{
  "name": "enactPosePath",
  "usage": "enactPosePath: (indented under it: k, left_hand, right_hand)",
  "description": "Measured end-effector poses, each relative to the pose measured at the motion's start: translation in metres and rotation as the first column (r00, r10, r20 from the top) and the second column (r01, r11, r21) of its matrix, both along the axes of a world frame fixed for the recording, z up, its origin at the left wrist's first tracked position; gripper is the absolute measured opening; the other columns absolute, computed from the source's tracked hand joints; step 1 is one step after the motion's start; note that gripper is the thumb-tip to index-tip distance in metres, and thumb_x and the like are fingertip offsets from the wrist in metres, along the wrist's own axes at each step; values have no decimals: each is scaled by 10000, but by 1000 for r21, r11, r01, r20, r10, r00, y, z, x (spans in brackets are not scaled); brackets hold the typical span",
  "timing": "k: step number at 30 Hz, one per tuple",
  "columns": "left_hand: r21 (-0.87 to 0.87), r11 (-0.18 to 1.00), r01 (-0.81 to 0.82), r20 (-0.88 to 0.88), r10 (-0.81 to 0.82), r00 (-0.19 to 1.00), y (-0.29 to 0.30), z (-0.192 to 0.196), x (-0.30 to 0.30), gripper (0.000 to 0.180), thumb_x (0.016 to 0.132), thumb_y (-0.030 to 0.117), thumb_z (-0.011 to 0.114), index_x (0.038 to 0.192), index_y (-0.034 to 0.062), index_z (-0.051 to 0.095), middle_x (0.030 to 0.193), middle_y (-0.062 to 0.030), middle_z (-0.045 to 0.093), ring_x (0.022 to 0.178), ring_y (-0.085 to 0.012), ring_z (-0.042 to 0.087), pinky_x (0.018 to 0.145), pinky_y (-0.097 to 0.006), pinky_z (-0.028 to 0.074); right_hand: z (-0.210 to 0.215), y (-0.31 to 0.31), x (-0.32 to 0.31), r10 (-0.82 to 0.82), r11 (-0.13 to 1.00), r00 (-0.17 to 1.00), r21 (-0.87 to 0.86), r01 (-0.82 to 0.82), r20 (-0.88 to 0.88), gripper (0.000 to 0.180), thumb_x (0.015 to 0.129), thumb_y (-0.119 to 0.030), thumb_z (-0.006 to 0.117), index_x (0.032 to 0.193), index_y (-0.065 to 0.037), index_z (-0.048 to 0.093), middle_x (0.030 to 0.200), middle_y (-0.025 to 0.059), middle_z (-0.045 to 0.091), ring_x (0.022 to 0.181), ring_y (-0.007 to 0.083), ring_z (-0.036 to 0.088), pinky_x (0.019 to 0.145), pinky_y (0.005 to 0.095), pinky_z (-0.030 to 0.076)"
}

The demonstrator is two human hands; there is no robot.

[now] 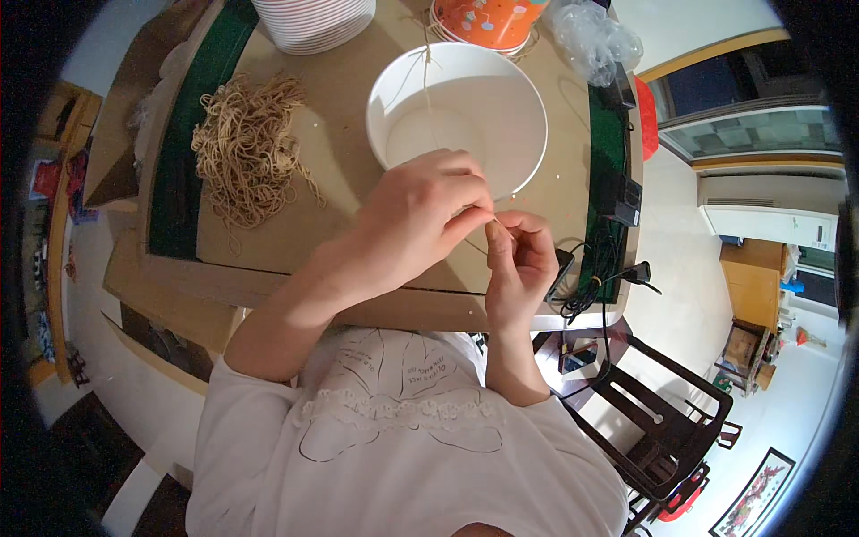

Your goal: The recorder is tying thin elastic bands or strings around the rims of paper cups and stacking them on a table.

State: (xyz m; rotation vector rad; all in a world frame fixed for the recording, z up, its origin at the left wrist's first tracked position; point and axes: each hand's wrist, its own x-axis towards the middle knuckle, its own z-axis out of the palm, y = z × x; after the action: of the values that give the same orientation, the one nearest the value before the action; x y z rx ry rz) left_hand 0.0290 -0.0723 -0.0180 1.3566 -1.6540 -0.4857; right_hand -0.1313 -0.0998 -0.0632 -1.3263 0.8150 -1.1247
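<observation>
A large white paper bucket lies in front of me on the table, its wide mouth facing me. A thin tan string is tied at its far rim and runs down across the opening toward my hands. My left hand reaches over the bucket's near rim, its thumb and fingertips pinching the string. Just to the right, my right hand also pinches the string, between thumb and forefinger. The fingertips of both hands almost meet. My left hand hides part of the string.
A tangled heap of tan string lies at left. Stacked white cups or buckets and an orange patterned bucket stand at the back. Clear plastic bags lie back right. Black cables and adapters line the right edge.
</observation>
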Motion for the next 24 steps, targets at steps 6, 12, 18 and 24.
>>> enactPosePath:
  k: [6, 12, 18, 24]
  left_hand:
    - [3, 1000, 11, 29, -11, 1000, 2, 0, 1, 84, 775, 14, 661, 827, 10, 596, 873, -96, 611, 806, -262, 610, 688, -340, 494]
    - [16, 1000, 17, 28, -18, 999, 1, 6, -7, 93, 834, 34, 600, 827, 0, 514, 796, -126, 530, 741, -300, 545, 642, -388, 441]
    - [-19, 1000, -9, 83, 11, 996, -2, 3, -12, 122, 832, 52, 603, 838, 1, 492, 797, -140, 510, 750, -322, 533, 642, -399, 432]
    - [20, 998, -66, 214, 60, 975, -4, 0, -15, 172, 792, 28, 618, 958, 18, 578, 881, -140, 579, 819, -324, 587, 693, -379, 479]
  right_hand:
    - [-2, 1, -1, -6, 1000, 999, -3, 6, 41, 102, 866, 36, 623, 959, 8, 593, 828, -9, 593, 694, 5, 481, 589, 139, 373]
    - [2, 3, 1, -29, 999, 999, 19, 28, 40, 109, 859, 29, 637, 964, 10, 614, 787, -30, 588, 662, -2, 468, 574, 134, 357]
    - [-3, -1, 2, -67, 998, 998, -3, 67, -15, 98, 862, 38, 624, 949, -8, 616, 755, -45, 572, 628, -9, 433, 536, 142, 308]
    - [-14, -11, 5, -137, 991, 977, 32, 134, 165, 51, 865, 42, 600, 890, 6, 574, 873, 32, 580, 740, 74, 547, 607, 195, 466]
